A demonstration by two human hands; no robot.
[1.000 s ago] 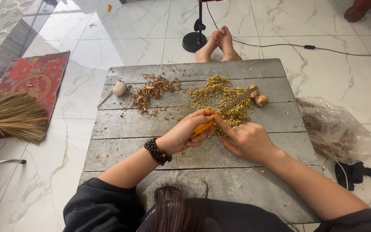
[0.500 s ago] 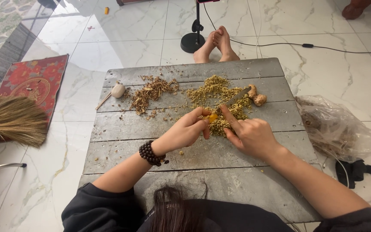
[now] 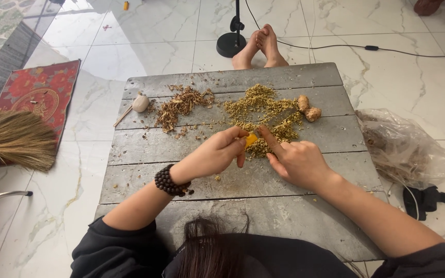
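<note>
the left hand [image 3: 213, 155] is pinching a small orange root piece [image 3: 252, 139] over the grey counter [image 3: 145, 149]; the right hand [image 3: 295, 160] is clenching a knife whose blade is pointing away, risking nicked fingertips if it slips.

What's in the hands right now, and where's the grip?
The left hand pinches a small orange piece by its near end; the right hand touches it, fingertips only.

A grey plank table [image 3: 145, 177] carries brown shavings [image 3: 181, 103], yellow-green peelings [image 3: 261, 110], ginger [image 3: 309, 108] and a bulb [image 3: 140, 103].
</note>
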